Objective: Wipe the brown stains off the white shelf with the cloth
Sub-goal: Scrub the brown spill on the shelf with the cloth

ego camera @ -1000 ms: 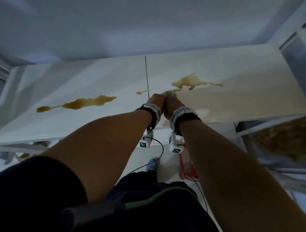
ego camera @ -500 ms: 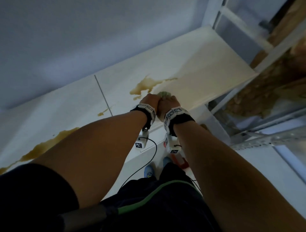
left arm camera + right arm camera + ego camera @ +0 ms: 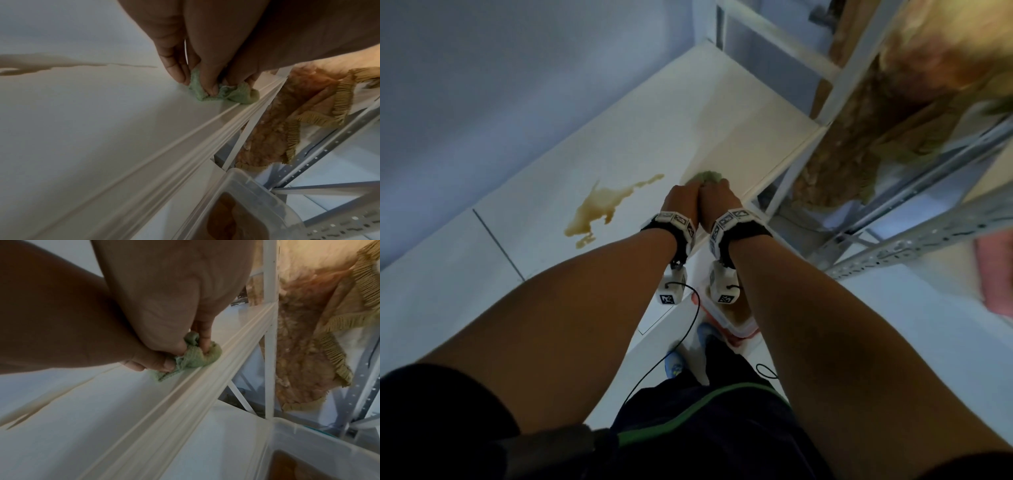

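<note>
A bunched green cloth (image 3: 705, 176) lies on the white shelf (image 3: 739, 113), close to its front edge. My left hand (image 3: 683, 200) and right hand (image 3: 717, 198) sit side by side on it, and both grip it. In the left wrist view my fingertips (image 3: 212, 90) dig into the cloth (image 3: 232, 95). In the right wrist view thumb and finger pinch the cloth (image 3: 193, 358). A brown stain (image 3: 599, 209) spreads just left of the hands, apart from the cloth, and shows as a streak (image 3: 41, 65) in the left wrist view.
A clear plastic box (image 3: 736, 320) with brown liquid stands below the shelf's front edge. To the right, a grey metal rack (image 3: 893, 240) holds a brownish fringed fabric (image 3: 859, 137). A white shelf post (image 3: 269, 321) rises at the right end. A wall backs the shelf.
Both hands slid the cloth to the right along the shelf, from the stain's edge to a spot past its right tail. The head view swung right, bringing the rack into sight.
</note>
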